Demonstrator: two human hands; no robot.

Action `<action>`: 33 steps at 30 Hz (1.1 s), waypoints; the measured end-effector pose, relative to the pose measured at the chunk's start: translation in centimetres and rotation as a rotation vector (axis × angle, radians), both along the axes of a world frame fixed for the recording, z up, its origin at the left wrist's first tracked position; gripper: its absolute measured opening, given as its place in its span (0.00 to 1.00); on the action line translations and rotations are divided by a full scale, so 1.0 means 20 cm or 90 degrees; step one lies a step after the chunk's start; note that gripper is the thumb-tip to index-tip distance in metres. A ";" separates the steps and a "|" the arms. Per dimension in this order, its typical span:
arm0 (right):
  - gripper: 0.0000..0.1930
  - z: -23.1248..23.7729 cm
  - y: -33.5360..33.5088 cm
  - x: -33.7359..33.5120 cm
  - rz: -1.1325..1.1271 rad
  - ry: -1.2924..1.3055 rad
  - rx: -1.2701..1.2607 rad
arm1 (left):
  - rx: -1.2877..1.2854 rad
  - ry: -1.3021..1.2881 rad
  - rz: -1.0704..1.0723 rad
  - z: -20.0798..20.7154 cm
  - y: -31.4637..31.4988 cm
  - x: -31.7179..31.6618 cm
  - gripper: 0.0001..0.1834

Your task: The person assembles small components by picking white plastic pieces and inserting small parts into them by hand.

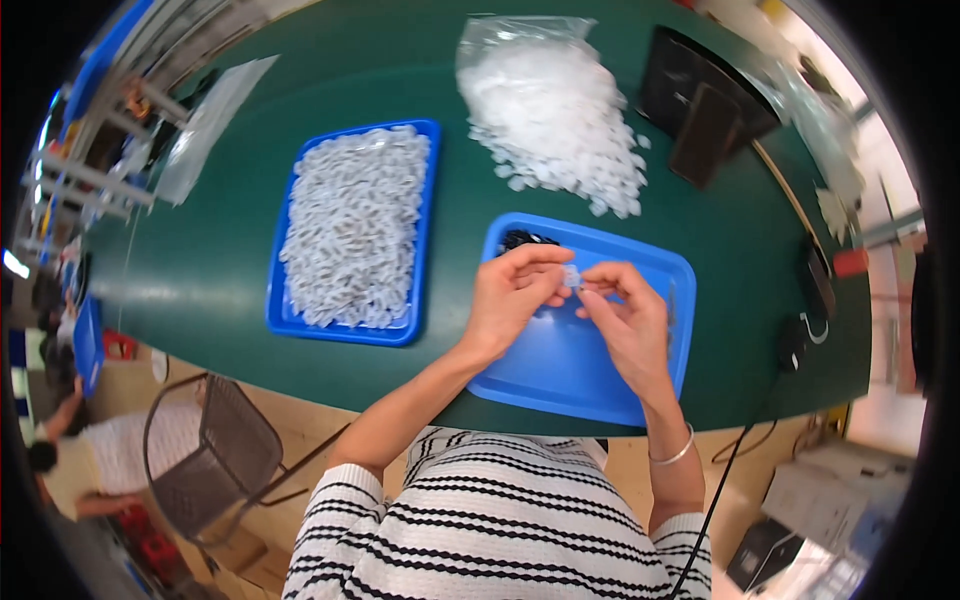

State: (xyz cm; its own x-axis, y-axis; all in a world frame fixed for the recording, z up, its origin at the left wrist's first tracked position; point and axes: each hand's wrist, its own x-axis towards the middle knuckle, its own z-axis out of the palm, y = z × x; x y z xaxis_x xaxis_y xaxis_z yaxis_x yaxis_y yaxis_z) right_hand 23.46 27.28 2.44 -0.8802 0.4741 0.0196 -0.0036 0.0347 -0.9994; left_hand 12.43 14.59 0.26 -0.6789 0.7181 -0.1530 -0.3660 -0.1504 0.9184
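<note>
Above a blue tray [575, 375] my two hands meet, fingertips pinching a small clear-white plastic piece [571, 277] between them. My left hand [515, 300] grips it from the left. From the other side my right hand [630, 318] holds it with thumb and forefinger. Its exact shape is too small to make out. A clump of small black parts [525, 239] lies in the tray's far left corner, partly behind my left hand. To the left, a second blue tray [345, 334] is filled with many small whitish plastic pieces [355, 225].
Beyond my hands, a clear bag [540, 90] spills white plastic pieces across the green table [230, 250]. A phone [706, 135] leans on a black stand [665, 80] at the far right. A brown chair [215, 455] and a person [100, 450] are at left.
</note>
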 end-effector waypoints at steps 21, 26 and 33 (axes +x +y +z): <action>0.12 0.00 0.02 0.09 -0.062 -0.020 0.208 | -0.053 0.078 -0.019 0.00 0.02 0.08 0.14; 0.13 0.00 0.01 0.09 -0.075 0.015 0.348 | -0.049 0.133 -0.013 0.01 0.02 0.10 0.14; 0.15 0.02 0.01 0.07 -0.040 0.015 0.480 | -0.092 0.333 0.017 0.03 0.02 0.13 0.12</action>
State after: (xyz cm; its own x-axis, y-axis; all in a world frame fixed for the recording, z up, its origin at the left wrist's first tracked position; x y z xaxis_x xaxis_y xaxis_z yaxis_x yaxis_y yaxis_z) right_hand 24.95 27.40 2.77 -0.8470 0.3743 0.3776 0.0000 0.7102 -0.7040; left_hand 15.08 14.95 0.80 -0.7087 0.6962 0.1142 0.1473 -0.0123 0.9890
